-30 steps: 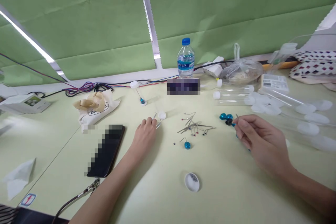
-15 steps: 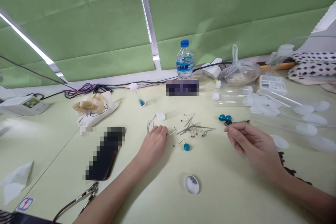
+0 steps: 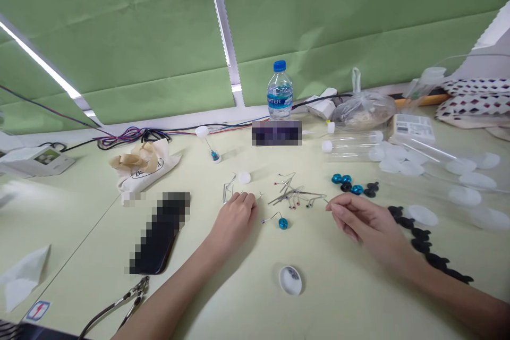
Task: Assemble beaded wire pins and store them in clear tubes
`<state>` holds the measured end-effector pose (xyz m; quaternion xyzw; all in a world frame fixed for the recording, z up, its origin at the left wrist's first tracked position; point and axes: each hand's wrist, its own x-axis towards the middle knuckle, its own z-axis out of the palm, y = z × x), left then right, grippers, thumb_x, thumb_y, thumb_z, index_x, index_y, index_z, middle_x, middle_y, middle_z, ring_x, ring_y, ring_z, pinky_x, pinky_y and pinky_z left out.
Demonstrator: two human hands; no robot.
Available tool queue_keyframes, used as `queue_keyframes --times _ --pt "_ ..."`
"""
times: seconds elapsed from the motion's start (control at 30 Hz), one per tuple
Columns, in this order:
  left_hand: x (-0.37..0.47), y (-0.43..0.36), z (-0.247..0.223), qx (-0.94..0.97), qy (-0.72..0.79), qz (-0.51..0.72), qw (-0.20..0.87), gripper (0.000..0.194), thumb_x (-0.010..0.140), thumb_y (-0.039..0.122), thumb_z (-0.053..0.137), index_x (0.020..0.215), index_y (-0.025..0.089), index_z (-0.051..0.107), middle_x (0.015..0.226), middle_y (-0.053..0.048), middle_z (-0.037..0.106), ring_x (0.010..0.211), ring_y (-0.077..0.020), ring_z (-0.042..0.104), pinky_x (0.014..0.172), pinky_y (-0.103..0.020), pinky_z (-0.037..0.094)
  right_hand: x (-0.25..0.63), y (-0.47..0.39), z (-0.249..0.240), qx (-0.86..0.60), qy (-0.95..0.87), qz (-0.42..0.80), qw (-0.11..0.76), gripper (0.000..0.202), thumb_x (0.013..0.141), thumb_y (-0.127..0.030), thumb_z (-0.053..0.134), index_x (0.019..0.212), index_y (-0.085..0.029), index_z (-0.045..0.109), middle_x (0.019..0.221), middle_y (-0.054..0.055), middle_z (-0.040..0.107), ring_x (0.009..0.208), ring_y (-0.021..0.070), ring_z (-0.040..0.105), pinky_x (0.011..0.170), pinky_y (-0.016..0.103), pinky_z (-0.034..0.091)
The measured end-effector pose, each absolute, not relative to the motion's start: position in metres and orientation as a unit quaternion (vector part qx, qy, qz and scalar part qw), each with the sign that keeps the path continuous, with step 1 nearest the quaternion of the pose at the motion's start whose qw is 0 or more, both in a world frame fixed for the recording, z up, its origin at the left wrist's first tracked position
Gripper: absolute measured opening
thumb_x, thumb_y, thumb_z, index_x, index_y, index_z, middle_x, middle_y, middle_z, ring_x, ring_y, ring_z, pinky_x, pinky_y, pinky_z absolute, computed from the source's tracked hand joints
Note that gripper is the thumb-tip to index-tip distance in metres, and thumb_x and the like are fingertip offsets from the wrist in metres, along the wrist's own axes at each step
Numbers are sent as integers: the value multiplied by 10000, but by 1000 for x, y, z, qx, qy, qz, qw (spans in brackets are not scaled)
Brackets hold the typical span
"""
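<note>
My left hand (image 3: 236, 217) rests closed on the table, with the end of a thin bent wire (image 3: 260, 196) showing beside its fingertips. My right hand (image 3: 366, 223) is pinched at the right of a loose pile of bent metal wires (image 3: 292, 196) with small coloured ends; whatever it may hold is hidden. Between the hands lies a blue round piece (image 3: 283, 223) with a bent wire beside it. Beyond my right hand are several blue round pieces (image 3: 357, 189) and black ones (image 3: 372, 188). A small white cap (image 3: 290, 280) holding tiny dark bits sits nearer me.
Clear tubes (image 3: 353, 147) and white round caps (image 3: 465, 196) spread over the right side. A row of black pieces (image 3: 437, 261) runs along my right forearm. A phone (image 3: 153, 249) and cloth pouch (image 3: 147, 170) lie left. A water bottle (image 3: 280, 95) stands behind.
My right hand has moved left, from the blue and black pieces towards the wire pile, uncovering those pieces. My left hand stays in place, and the wire at its fingertips shows less.
</note>
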<state>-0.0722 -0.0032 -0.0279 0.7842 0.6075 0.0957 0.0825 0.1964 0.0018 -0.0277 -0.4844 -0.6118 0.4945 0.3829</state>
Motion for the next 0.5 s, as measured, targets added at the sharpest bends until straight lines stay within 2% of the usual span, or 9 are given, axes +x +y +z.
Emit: queue_keyframes --times 0.3,0.4,0.5 --pt "-71 -3 -25 776 619 95 70 193 909 300 411 744 202 435 787 -30 545 756 -205 492 616 -315 392 195 3 -28 -474 -609 522 362 272 884 -447 515 847 -186 582 586 -46 436 468 82 366 437 223 292" --pt "-69 -2 -31 792 607 64 17 183 927 253 368 778 190 455 827 -49 532 749 -208 475 633 -331 394 196 5 -29 -478 -602 530 356 283 877 -456 524 837 -182 584 583 -47 440 463 78 372 430 216 297" --pt "-66 -3 -36 807 588 21 -48 190 919 139 318 830 171 483 854 -70 520 762 -223 458 672 -357 394 196 6 -29 -482 -599 532 356 275 875 -453 530 822 -188 584 588 -47 452 468 74 380 431 207 301"
